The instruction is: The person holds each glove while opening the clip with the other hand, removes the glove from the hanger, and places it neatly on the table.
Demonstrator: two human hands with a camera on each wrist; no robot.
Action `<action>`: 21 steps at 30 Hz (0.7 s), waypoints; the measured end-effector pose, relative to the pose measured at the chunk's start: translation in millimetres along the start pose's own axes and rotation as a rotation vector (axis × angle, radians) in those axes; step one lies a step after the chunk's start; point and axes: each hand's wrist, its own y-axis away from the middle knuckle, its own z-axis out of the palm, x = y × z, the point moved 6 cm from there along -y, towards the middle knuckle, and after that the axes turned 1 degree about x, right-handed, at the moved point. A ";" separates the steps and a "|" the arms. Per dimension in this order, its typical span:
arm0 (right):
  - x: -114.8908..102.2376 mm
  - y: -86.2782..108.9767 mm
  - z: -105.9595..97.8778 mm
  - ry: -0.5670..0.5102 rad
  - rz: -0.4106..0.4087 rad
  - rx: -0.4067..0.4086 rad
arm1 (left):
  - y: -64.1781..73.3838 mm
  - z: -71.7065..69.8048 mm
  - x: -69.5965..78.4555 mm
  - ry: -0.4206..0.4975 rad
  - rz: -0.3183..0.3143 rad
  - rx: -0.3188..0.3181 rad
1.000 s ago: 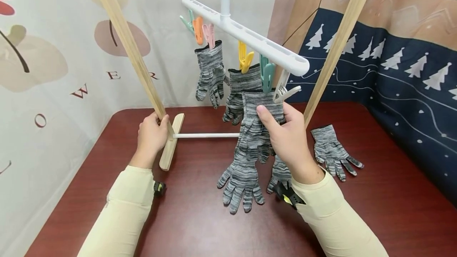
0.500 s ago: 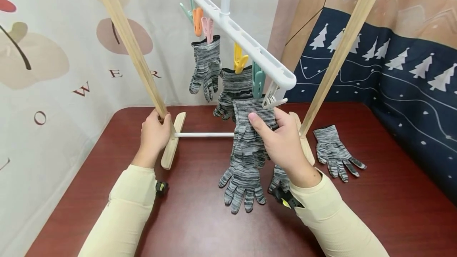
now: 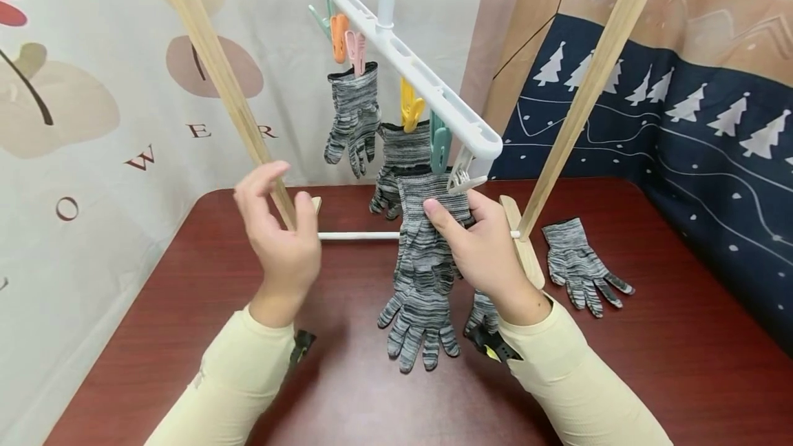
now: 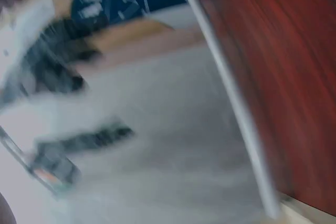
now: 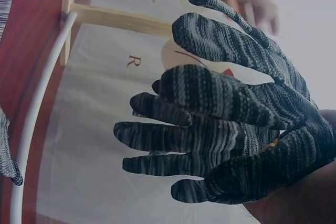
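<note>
My right hand holds a grey-striped knit glove by its cuff, thumb in front, below the white clip hanger. A teal clip meets the cuff's top edge; whether it grips the cuff I cannot tell. Close above the fingers hangs a white clip. My left hand is raised in front of the left wooden post, fingers loosely bent and holding nothing. In the right wrist view the held glove dangles fingers outward. The left wrist view is blurred.
One glove hangs from a pink clip, another from a yellow clip. On the red-brown table lie a glove, a partly hidden glove and one at right. A white rod joins the stand's feet.
My left hand has let go of the wooden post and come up and right. The right hand, the held glove and the hanger's near end have shifted left and slightly down.
</note>
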 end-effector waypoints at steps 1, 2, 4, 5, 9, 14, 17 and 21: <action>0.6 -0.5 0.3 -0.001 -0.001 0.000 | 2.7 5.3 10.0 0.040 0.028 -0.041; 1.3 -1.1 0.7 -0.006 -0.003 -0.001 | 4.8 9.9 18.7 0.074 0.042 -0.084; 2.7 -2.2 2.2 -0.022 -0.002 -0.009 | 8.5 18.7 30.5 0.124 0.028 -0.183; 3.4 -2.7 2.9 -0.031 -0.001 -0.013 | 9.9 23.4 34.4 0.135 0.010 -0.232; 6.1 -3.5 4.6 -0.065 0.020 -0.034 | 14.8 46.2 43.7 0.159 -0.106 -0.414; 8.0 -3.3 3.3 -0.058 0.018 -0.036 | 18.6 73.6 55.6 0.168 -0.213 -0.573; 7.6 -3.1 4.0 -0.050 -0.003 -0.037 | 16.4 80.0 60.8 0.165 -0.236 -0.595; 6.6 -2.2 5.2 -0.051 -0.005 -0.036 | 10.5 83.4 67.6 0.171 -0.219 -0.590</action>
